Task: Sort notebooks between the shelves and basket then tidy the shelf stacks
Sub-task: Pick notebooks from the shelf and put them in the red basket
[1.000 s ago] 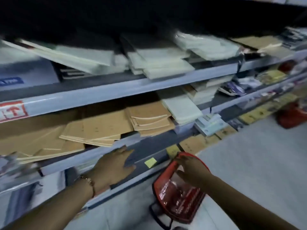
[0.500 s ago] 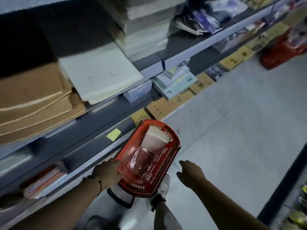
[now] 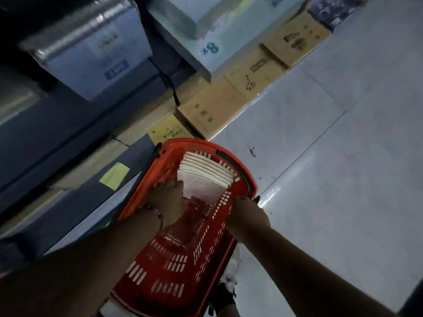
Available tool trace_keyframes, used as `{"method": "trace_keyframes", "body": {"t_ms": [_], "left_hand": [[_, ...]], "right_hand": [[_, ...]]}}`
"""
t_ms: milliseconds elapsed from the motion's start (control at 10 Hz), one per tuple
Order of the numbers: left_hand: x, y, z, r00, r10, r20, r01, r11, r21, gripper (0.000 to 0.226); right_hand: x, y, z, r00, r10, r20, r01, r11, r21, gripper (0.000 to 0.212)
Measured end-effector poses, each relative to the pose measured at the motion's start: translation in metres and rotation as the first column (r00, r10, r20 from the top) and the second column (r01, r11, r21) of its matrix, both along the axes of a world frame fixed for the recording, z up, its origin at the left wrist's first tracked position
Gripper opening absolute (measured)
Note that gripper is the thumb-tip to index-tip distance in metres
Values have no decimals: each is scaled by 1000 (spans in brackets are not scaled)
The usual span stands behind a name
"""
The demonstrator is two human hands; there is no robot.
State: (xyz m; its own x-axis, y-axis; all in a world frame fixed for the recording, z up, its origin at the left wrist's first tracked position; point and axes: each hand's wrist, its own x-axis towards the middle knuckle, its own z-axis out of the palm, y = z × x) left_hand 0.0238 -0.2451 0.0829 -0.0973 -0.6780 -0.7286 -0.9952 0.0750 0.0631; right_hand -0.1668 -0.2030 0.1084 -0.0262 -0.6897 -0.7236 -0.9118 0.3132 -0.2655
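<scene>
Wrapped pack (image 3: 91, 53): upper left of the frame, on the shelf; blue label, print too blurred to read.
Yellow tag (image 3: 115, 176): left of centre, stuck to the shelf edge; blank as far as can be seen.
Pale pack (image 3: 206, 42): upper middle; "8" printed in green.
Cardboard boxes (image 3: 251, 78): a row running to the upper right along the floor; small dark pictures, text unreadable.
Basket (image 3: 174, 266): red slotted plastic, lower centre, on the floor beside the shelf.
Notebooks (image 3: 206, 177): white-edged stack standing at the basket's far end.
Left hand (image 3: 168, 200): inside the basket, touching the notebooks; grip cannot be told.
Right hand (image 3: 248, 217): curled over the basket's right rim.
</scene>
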Motion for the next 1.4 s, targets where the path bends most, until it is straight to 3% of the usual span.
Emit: {"method": "trace_keyframes", "body": {"t_ms": [100,200,300,400,500,600,700,800,900,1100,1200,1300,1400], "left_hand": [[1,-18,-68,999,-37,-13,36,997,-64,61],[2,-23,-110,998,17,-54,-26,985,-169,50],[5,-18,-131,999,-15,-37,3,949,-314,34],[15,-16,-146,992,-18,-127,-25,944,-329,29],[24,-10,-155,984,-94,-149,52,962,-268,14],[24,0,-146,978,-131,-160,88,964,-252,17],[29,7,-122,933,-77,-353,-34,954,-298,19],[39,15,-74,884,-70,-462,-86,947,-308,13],[46,20,-10,791,47,-609,-196,964,-179,25],[54,17,109,637,291,-713,-331,939,87,14],[48,15,179,511,397,-763,-481,867,129,13],[32,21,263,337,457,-823,-626,762,166,12],[20,36,331,127,594,-795,-644,659,389,19]], "right_hand": [[4,-13,-44,1000,19,11,-19,999,35,30],[2,-15,-73,996,85,-11,-84,996,18,42],[2,-17,-91,991,101,-88,-106,993,-53,41],[2,-17,-97,985,114,-132,-129,985,-111,38],[3,-20,-99,967,183,-176,-204,973,-107,36],[1,-22,-99,956,224,-189,-244,966,-90,36],[-2,-21,-101,971,196,-134,-210,973,-100,44],[-7,-24,-90,976,-78,203,101,989,-105,56],[-16,-31,-63,816,-295,497,330,944,19,55],[-41,-34,49,608,-479,633,485,856,181,30],[-50,-24,131,538,-489,686,525,832,181,27],[-49,-1,219,396,-548,737,635,743,211,25],[-43,23,289,286,-587,758,710,660,243,25]]}}
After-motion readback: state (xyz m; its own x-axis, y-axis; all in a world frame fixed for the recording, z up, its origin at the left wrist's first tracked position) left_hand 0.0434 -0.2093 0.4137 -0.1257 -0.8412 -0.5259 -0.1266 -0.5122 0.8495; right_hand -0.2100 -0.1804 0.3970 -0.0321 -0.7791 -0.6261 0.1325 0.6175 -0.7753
